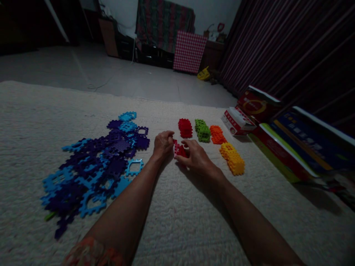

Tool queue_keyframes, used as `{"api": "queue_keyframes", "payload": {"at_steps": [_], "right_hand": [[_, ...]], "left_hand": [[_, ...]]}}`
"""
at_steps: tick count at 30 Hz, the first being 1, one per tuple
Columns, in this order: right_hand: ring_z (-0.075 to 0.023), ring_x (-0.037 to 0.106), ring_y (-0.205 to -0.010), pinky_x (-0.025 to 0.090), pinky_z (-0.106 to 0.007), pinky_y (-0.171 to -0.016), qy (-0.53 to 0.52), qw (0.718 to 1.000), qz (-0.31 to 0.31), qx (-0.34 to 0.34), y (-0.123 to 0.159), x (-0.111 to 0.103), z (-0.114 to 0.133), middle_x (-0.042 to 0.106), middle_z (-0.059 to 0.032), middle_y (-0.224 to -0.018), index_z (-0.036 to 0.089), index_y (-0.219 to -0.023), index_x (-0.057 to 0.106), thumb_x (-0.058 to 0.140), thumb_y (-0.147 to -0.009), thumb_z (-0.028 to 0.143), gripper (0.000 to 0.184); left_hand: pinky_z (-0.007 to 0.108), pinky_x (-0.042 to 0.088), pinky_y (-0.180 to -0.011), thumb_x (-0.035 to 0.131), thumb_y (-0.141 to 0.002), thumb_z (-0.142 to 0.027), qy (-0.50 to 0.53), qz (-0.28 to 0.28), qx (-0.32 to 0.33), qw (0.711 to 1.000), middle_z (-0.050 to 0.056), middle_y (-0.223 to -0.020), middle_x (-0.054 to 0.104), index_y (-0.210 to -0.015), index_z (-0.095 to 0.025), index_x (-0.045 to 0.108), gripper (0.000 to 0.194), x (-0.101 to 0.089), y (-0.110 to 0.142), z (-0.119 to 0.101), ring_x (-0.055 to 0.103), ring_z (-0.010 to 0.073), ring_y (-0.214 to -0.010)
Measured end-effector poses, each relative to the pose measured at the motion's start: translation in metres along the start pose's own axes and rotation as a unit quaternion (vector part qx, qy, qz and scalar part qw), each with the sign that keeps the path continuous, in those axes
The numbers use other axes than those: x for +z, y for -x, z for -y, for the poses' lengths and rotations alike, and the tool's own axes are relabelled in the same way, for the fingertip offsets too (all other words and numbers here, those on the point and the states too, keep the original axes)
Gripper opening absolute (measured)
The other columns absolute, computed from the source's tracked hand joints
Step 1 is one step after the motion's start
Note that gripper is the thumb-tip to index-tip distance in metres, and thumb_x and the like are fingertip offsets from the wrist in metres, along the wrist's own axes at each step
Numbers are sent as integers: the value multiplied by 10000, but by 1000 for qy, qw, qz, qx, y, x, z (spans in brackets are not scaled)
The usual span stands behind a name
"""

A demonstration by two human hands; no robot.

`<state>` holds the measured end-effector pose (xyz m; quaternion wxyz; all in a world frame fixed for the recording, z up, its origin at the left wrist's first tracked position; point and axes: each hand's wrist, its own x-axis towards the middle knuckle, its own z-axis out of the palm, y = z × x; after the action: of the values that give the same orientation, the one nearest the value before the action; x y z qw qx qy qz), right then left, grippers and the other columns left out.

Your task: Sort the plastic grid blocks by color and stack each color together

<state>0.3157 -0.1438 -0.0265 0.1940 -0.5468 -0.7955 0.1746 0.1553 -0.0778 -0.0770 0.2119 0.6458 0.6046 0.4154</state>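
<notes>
Red toothed plastic building tiles [181, 150], with a pinkish edge, stand between my two hands. My right hand [197, 156] grips them from the right, thumb on the near side and fingers on the far side. My left hand [163, 145] is just left of the tiles, its fingers curled together; whatever they may hold is hidden. Beyond the hands lie a stack of red tiles [185, 128] and a stack of green tiles [203, 130]. Further right are orange tiles [218, 134] and a row of yellow tiles [232, 159].
A spread-out heap of purple and blue tiles [111, 162] covers the mat [177, 221] on the left. Several boxes, among them a small white-and-red box [238, 121] and a large blue box [310, 140], stand at right before a dark curtain [266, 48].
</notes>
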Motion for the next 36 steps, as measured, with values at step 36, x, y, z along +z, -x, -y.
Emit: {"api": "queue_keyframes", "payload": {"at_steps": [36], "right_hand": [[-213,603,-876,467,-327,-773,88,996,34,-1,12,-24,-29,629,-72,-1028,235,-1166,649,746,-742,243,435]], "left_hand": [[357,500,-973,577,-813,-143,-73,100,84,989,71,-1033,756,-958,-205,798,272,-2,3,-2,653,220,-1026]]}}
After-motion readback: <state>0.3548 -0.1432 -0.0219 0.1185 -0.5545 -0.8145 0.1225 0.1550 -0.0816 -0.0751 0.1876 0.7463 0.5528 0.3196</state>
